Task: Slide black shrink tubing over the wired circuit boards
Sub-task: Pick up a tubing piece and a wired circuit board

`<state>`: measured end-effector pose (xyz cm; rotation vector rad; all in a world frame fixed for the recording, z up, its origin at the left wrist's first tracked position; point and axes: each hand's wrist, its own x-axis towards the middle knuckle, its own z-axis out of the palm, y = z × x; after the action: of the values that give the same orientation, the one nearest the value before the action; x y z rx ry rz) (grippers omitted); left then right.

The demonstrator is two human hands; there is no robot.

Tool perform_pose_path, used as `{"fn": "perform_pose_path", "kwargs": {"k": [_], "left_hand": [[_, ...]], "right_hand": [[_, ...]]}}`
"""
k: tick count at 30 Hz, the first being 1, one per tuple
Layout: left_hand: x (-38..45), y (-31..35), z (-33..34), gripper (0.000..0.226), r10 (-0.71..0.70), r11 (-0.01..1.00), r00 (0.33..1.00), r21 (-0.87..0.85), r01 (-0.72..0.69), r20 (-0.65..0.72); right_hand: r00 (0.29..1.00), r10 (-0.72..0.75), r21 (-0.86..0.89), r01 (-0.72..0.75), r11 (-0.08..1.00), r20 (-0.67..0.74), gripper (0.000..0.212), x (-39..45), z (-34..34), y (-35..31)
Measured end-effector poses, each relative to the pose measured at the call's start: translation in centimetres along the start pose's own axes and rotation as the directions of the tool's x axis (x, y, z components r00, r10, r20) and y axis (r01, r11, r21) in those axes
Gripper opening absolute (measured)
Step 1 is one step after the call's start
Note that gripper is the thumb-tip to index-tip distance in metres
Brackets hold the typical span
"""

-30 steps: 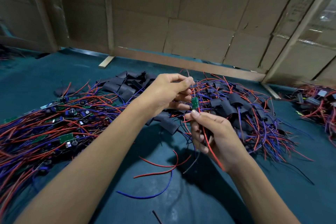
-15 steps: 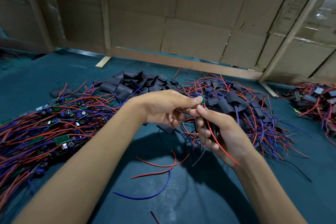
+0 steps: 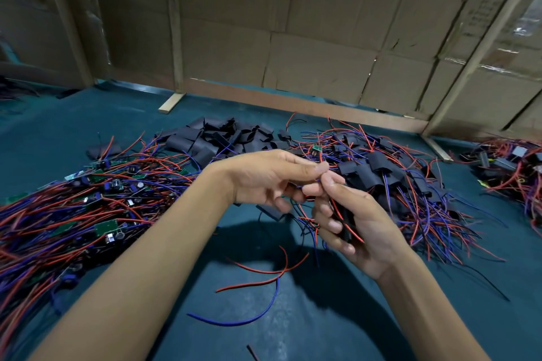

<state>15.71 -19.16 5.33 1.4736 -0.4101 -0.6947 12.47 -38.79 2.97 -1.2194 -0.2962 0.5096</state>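
My left hand pinches the red wires just below a small green circuit board, which sticks up above my fingertips. My right hand is closed around a piece of black shrink tubing with red wires running through the palm. Its thumb tip touches my left fingertips. Loose black tubing pieces are heaped behind my hands. A pile of bare boards with red and blue wires spreads out on the left.
A heap of boards in black tubing lies right of my hands, with another wire heap at the far right. Loose red and blue wires lie on the teal mat. Cardboard walls close off the back.
My left fingers have come down from above the board to pinch its wires at my right thumb. The board now stands clear above both hands, and my right hand has hardly moved.
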Motion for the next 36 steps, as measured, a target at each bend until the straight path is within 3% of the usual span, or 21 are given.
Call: {"fn": "perform_pose_path", "kwargs": {"k": [2, 6, 11, 14, 17, 23, 27, 30, 34, 36], "left_hand": [[0.1, -0.1, 0.3, 0.023, 0.028, 0.997, 0.999, -0.073, -0.03, -0.028], [0.1, 0.5, 0.5, 0.015, 0.097, 0.981, 0.973, -0.142, -0.129, -0.211], [-0.4, 2.0, 0.7, 0.015, 0.267, 0.95, 0.878, -0.046, -0.309, -0.397], [-0.4, 2.6, 1.3, 0.01, 0.336, 0.918, 0.854, -0.067, -0.392, -0.398], [-0.4, 2.7, 1.9, 0.031, 0.35, 0.916, 0.854, -0.051, -0.399, -0.385], [0.0, 2.5, 2.2, 0.045, 0.364, 0.912, 0.85, -0.04, -0.408, -0.38], [-0.2, 2.7, 1.8, 0.052, 0.412, 0.889, 0.81, -0.01, -0.458, -0.417], [-0.5, 2.8, 1.3, 0.055, 0.431, 0.887, 0.787, 0.05, -0.458, -0.442], [-0.5, 2.8, 1.5, 0.053, 0.465, 0.884, 0.796, 0.162, -0.438, -0.388], [-0.2, 2.6, 2.0, 0.054, 0.499, 0.866, 0.794, 0.222, -0.448, -0.347]], "right_hand": [[1.0, 0.005, -0.003, -0.005, 1.0, -0.005, 0.034, 0.0, -0.1, 0.0], [0.995, 0.055, 0.073, -0.049, 0.996, -0.089, 0.036, 0.4, 0.2, 0.0], [0.977, 0.115, 0.403, -0.034, 0.914, -0.179, 0.024, 0.7, 0.3, -0.4], [0.968, 0.132, 0.583, 0.017, 0.812, -0.212, 0.021, 0.7, 0.0, -0.7], [0.972, 0.088, 0.651, 0.077, 0.756, -0.217, 0.007, 0.6, -0.2, -1.1], [0.976, -0.002, 0.654, 0.148, 0.742, -0.218, 0.033, 0.6, -0.4, -1.3], [0.975, -0.071, 0.65, 0.192, 0.735, -0.208, 0.054, 0.7, -0.4, -1.0], [0.975, -0.104, 0.638, 0.206, 0.742, -0.195, 0.042, 0.6, 0.0, -1.1], [0.959, -0.069, 0.699, 0.248, 0.67, -0.274, 0.006, 0.9, -0.1, -1.2], [0.942, -0.069, 0.695, 0.29, 0.658, -0.328, 0.012, 1.0, -0.3, -0.9]]}}
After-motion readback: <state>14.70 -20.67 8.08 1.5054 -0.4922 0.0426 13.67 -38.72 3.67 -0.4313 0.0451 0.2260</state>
